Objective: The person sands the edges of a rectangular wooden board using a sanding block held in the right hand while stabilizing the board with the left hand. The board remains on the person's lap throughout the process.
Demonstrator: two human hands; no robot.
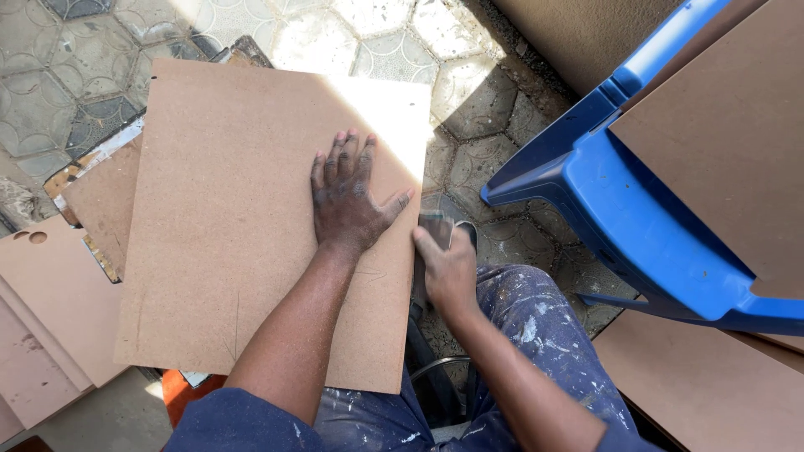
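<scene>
My left hand [347, 197] lies open, flat on the brown board [251, 218] across my lap; my right hand [448, 268] grips a sanding block [437, 224] at its edge — I'd keep strokes level.

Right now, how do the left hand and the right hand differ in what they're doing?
The left hand lies flat, fingers spread, palm down on top of the large brown fibreboard panel; the right hand is curled in a grip. The left hand holds nothing, while the right hand is closed on a small grey block at the panel's right edge. The left hand sits well onto the board; the right hand is beside it. Both look dusty.
</scene>
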